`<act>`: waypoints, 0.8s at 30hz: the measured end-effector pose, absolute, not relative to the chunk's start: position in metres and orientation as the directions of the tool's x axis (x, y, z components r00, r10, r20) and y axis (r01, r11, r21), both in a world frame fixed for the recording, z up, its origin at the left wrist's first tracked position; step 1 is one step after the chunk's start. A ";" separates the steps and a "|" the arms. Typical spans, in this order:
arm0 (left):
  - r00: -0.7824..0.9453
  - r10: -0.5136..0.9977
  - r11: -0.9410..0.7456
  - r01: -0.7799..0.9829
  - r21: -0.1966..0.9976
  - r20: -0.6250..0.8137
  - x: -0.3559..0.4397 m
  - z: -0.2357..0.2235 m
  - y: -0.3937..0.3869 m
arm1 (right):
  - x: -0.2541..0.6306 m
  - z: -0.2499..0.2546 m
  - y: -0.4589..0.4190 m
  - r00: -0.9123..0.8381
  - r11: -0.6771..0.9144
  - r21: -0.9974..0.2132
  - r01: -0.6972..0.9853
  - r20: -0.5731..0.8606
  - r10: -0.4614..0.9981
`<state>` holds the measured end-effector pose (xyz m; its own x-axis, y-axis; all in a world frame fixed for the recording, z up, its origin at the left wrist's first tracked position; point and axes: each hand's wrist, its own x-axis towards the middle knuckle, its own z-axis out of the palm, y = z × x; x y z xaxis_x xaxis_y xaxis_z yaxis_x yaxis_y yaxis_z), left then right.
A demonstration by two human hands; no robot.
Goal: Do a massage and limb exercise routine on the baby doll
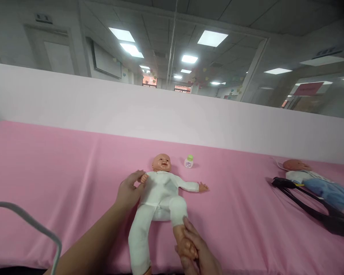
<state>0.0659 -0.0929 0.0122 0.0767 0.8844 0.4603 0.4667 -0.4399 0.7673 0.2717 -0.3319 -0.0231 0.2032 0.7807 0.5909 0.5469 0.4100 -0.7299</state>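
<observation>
A baby doll (160, 198) in a white suit lies on its back on the pink cloth (60, 172), head pointing away from me. My left hand (129, 191) rests against the doll's arm and side, its fingers curled around the small doll hand. Down at the near edge, my right hand (193, 248) is closed around the doll's bare foot, lifting that bent leg slightly. The doll's other arm stretches out flat to the right.
A small white bottle with a green cap (189, 161) stands just beyond the doll's head. A second doll in blue (318, 181) lies at the far right beside black straps (312, 204). A white partition (103, 107) backs the table. A grey cable (31, 225) curves at lower left.
</observation>
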 end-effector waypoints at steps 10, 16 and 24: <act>0.439 0.742 -0.670 0.528 0.523 0.507 0.075 0.003 -0.098 | 0.272 0.024 -0.268 0.138 0.368 -0.731 0.575 0.530 0.837; 0.455 0.742 -0.670 0.525 0.524 0.493 0.076 0.002 -0.098 | 0.260 0.012 -0.246 0.141 0.378 -0.747 0.547 0.527 0.838; 0.271 0.861 -0.504 0.348 0.790 0.430 0.075 0.013 -0.102 | 0.265 0.006 -0.266 0.118 0.463 -0.750 0.472 0.574 0.810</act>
<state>0.0753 -0.1021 0.0127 0.2709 0.8613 0.4299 0.3484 -0.5041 0.7902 0.2648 -0.2658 0.0065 0.1184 0.8100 0.5743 0.4715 0.4632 -0.7504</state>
